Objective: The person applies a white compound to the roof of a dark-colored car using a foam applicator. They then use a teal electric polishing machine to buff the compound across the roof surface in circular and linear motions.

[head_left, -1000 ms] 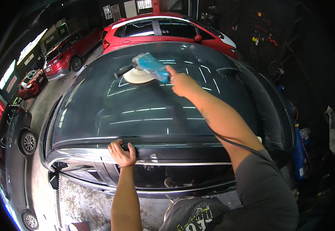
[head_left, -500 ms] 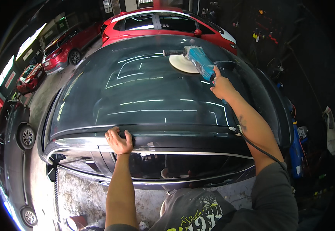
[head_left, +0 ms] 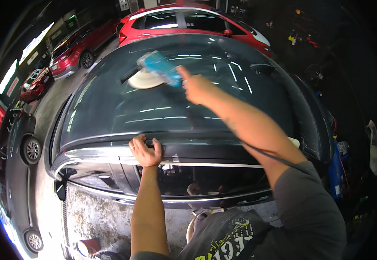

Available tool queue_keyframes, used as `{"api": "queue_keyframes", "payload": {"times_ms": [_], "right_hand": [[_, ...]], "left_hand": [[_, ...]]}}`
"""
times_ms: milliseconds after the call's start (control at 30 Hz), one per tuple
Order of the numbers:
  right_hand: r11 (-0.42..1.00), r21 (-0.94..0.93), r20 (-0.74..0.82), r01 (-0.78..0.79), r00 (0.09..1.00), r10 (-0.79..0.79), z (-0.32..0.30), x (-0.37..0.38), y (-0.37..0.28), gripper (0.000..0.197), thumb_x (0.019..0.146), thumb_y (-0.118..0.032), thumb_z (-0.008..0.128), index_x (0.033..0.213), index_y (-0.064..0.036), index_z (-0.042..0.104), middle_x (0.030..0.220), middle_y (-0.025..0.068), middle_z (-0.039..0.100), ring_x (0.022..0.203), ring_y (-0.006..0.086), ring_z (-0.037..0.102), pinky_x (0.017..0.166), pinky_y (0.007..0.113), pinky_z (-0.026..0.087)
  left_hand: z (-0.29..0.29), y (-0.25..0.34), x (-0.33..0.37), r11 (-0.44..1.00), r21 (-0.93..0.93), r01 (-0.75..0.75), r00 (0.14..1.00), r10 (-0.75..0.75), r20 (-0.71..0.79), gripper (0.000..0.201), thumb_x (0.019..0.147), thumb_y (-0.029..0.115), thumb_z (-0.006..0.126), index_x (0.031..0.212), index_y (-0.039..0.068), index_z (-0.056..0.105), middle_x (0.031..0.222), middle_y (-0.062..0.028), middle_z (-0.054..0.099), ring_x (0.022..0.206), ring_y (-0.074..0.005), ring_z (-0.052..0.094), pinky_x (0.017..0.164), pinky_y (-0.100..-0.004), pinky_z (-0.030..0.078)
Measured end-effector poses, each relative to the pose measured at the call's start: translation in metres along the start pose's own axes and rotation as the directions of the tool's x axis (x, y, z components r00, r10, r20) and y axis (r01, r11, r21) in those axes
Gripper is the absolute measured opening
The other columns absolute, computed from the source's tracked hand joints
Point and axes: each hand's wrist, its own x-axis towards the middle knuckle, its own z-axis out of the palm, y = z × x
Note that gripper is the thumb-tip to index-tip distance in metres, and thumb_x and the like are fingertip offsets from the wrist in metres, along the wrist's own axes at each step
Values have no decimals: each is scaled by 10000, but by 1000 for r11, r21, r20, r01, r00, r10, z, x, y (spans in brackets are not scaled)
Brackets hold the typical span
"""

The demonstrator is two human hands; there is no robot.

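A dark, glossy car roof (head_left: 110, 104) spreads out before me. My right hand (head_left: 199, 89) is wrapped round the rear handle of a blue power polisher (head_left: 159, 66). Its round, pale pad (head_left: 143, 81) rests on the far left half of the roof; the tool is smeared by motion. A black side handle (head_left: 129, 75) sticks out at the polisher's front, with no hand on it. My left hand (head_left: 146, 149) leans on the near roof edge above the side window, thumb apart and fingers bent against the edge.
The polisher's black cable (head_left: 273, 156) runs under my right forearm. Beyond the roof stands a red car (head_left: 162, 24); another red car (head_left: 69, 52) and a dark car (head_left: 15, 173) are at left. A reddish-brown bucket-like container (head_left: 88, 247) lies on the floor below.
My right hand has swept the polisher leftward and slightly nearer across the roof. My left hand stays on the roof edge while the whole view has shifted a little.
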Motion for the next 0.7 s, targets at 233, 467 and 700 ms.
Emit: {"api": "queue_keyframes", "payload": {"times_ms": [233, 467, 700], "right_hand": [[996, 5, 30, 88, 996, -88, 2, -3, -50, 854, 1000, -109, 641, 1762, -234, 277, 1205, 240, 768, 1066, 453, 773, 899, 564, 614], [999, 21, 26, -39, 999, 39, -25, -86, 58, 1018, 933, -30, 691, 1780, -272, 181, 1292, 188, 763, 1137, 414, 760, 933, 531, 610], [930, -20, -56, -367, 929, 365, -91, -219, 158, 1074, 966, -92, 792, 1778, -256, 109, 1338, 283, 739, 1247, 484, 716, 1071, 538, 575]], "left_hand": [[-7, -3, 1, 999, 37, 23, 1000, -23, 2, 361, 828, 205, 750, 1104, 22, 608, 962, -159, 599, 947, -385, 563, 874, -523, 460], [-8, -9, -5, 997, 71, 20, 1000, -21, 8, 364, 846, 232, 738, 1118, 29, 608, 977, -152, 594, 964, -377, 559, 885, -520, 461], [-1, -2, -3, 997, 75, 6, 1000, -8, 27, 340, 854, 220, 742, 1107, 34, 612, 983, -152, 606, 975, -387, 570, 912, -520, 463]]}}
